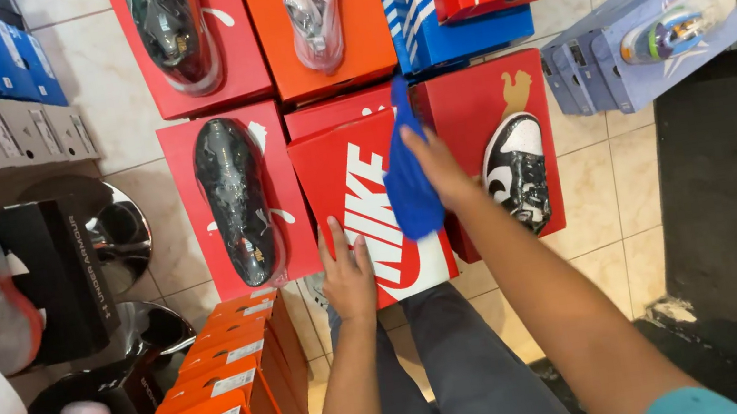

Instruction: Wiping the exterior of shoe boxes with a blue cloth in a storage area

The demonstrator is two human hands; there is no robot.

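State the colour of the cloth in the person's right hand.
The cloth is blue, seen in the head view, held by the right hand.

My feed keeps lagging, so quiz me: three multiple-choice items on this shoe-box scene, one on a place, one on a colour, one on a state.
1. Where does the left hand rest?
A. on the near end of the red box
B. on the orange boxes
C. on the floor

2. What colour is the cloth?
A. white
B. blue
C. green

3. How does the right hand stand?
A. empty, open
B. closed round a shoe
C. holding the cloth against the red box

Answers: 1 A, the fingers lie on its lid; 2 B, it is plainly blue; 3 C, the cloth hangs from its fingers onto the lid.
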